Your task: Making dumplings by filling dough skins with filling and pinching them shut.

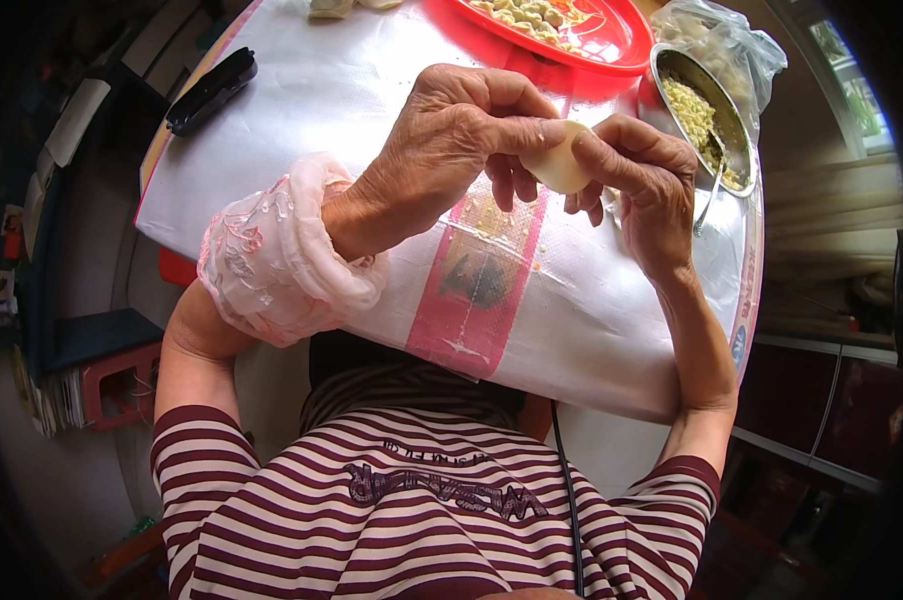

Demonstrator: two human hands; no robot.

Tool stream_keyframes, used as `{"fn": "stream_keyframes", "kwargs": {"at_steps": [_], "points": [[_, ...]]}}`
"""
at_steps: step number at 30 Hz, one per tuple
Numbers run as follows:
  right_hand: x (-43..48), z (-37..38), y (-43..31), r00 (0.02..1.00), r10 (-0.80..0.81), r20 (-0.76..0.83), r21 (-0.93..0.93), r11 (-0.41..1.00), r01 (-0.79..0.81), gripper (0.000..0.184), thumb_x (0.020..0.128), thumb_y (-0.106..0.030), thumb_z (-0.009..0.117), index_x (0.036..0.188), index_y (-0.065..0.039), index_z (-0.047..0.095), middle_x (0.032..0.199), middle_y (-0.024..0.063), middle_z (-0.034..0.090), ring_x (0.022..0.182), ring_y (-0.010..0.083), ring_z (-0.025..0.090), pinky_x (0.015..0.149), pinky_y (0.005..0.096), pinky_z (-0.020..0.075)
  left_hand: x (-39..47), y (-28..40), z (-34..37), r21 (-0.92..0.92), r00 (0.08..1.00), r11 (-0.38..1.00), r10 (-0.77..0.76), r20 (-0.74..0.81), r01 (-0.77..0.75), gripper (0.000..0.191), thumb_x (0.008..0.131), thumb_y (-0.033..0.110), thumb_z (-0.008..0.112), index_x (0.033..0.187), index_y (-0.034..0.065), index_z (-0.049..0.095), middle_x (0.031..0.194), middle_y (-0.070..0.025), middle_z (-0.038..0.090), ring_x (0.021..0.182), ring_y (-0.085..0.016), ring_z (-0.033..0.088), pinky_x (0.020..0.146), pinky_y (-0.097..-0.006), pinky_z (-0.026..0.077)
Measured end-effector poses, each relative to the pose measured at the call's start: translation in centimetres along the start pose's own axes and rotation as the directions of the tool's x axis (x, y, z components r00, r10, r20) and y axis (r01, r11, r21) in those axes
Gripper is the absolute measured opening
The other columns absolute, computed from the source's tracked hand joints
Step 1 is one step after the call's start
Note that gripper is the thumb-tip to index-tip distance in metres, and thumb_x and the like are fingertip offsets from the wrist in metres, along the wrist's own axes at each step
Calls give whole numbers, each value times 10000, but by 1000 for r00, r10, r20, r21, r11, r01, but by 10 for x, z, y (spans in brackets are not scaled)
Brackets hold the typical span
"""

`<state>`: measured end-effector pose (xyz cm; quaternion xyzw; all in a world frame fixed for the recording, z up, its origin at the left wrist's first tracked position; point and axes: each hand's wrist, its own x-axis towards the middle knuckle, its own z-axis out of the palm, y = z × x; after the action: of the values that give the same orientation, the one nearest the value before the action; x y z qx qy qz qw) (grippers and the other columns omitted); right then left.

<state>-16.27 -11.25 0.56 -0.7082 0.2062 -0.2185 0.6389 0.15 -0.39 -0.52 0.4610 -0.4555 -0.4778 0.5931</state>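
A round, pale dough wrapper (561, 169) is held up over the table between my two hands. My left hand (451, 142) pinches its upper left edge between thumb and fingers. On the other side, my right hand (642, 169) grips the wrapper with the thumb against its face; the fingers behind are partly hidden. Whether there is filling on the wrapper cannot be seen. Just beyond my right hand stands a metal bowl (710, 86) of yellowish chopped filling (688, 109). A metal spoon (710, 199) leans in it, handle over the near rim.
A red plate (625, 37) with several small dumplings (522, 16) lies at the far side. Behind the bowl is a clear plastic bag (729, 45). A black plastic tray (212, 91) sits far left on the white woven plastic table cover (286, 97). Crumbs dot its pink stripe.
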Motion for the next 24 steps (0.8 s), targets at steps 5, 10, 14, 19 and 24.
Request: {"fn": "stream_keyframes", "kwargs": {"at_steps": [5,10,14,19,24], "points": [[5,5,5,998,-57,-21,40,997,58,239,829,-219,675,764,10,649,633,57,620,527,82,570,441,189,399,3,-7,-1,-76,999,997,30,11,-29,184,799,72,682,950,-23,637,813,-97,654,701,-144,641,564,-238,529],[6,4,14,972,-233,-37,-75,970,230,286,840,-261,659,764,13,649,614,58,614,494,96,567,406,199,395,3,-6,-1,-99,998,995,33,59,-27,264,726,-12,722,973,-15,630,835,-92,663,727,-142,643,580,-241,534],[0,3,6,997,-70,-32,-15,997,69,290,836,-267,663,779,17,652,639,62,622,502,105,574,414,206,403,4,-10,-1,-99,996,995,11,93,-2,243,726,-11,718,954,-8,634,813,-78,662,733,-136,638,590,-244,531],[4,5,10,994,-66,-86,99,992,75,287,835,-264,667,768,14,656,613,65,615,498,101,574,414,202,401,7,-14,-6,-64,991,998,4,137,5,150,761,30,697,897,-12,649,808,-64,657,716,-130,624,599,-238,515],[3,2,9,997,-79,-13,-35,996,78,321,848,-293,647,768,17,666,638,64,623,511,101,562,445,214,409,7,-15,-8,-48,990,994,103,100,-99,97,806,46,647,875,-22,649,807,-84,655,714,-142,628,612,-249,521]]}}
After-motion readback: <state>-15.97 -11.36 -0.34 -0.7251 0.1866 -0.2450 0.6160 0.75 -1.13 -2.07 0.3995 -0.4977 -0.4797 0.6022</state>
